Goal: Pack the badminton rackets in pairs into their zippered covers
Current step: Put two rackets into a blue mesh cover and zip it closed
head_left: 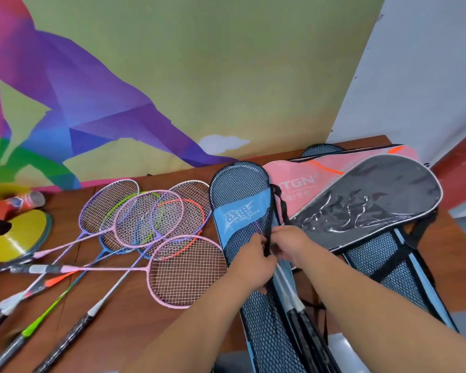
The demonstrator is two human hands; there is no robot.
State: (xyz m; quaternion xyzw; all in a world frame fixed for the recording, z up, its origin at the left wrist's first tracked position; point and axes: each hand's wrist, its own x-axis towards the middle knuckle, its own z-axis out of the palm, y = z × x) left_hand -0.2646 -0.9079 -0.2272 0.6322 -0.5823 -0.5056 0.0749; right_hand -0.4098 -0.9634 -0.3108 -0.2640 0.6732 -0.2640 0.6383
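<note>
Brown table [135, 332] against mural wall [199, 63]; loose rackets [151, 219] left, covers [374, 189] right.

— What can one read here?
— On the pink cover [334, 168] stand pale letters "TGN". A black strap [283, 211] hides what comes before them. The smaller line beneath is not legible.
— Anything more?
— Yes. At 9 o'clock from it, the blue band [237, 214] of the mesh cover [240, 181] carries white stylised Chinese characters, perhaps "战甲".
</note>
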